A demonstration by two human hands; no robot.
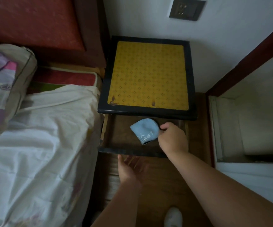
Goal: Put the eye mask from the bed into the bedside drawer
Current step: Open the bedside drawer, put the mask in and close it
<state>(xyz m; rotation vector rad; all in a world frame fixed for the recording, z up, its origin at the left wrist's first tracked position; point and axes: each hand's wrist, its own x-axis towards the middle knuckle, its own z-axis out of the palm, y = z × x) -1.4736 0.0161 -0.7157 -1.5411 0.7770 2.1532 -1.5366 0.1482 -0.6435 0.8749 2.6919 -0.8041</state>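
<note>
Pinching the edge of the eye mask (144,131), the right hand (173,138) reaches into the pulled-out drawer (116,136) of the bedside table (147,76). The mask is soft pale-blue cloth, rounded at its far end, with white printed characters near the hand; it is folded or crumpled, and it sits within the drawer's open space, though whether it rests on the drawer bottom cannot be told. Thumb and fingertips are closed on its right edge.

Below the drawer's dark front board (129,151), the left hand (130,171) is spread open, palm up, fingers loose and holding nothing, its fingertips close to the underside of the board.

The drawer is a shallow brown wooden box with worn side walls. The table top is square, framed in glossy black, with a yellow panel printed in a small repeating pattern and scuffed near its front edge.

To the left lies the bed (39,145) with a wrinkled white sheet and a pillow (4,82) in checked pink and purple cloth.
</note>
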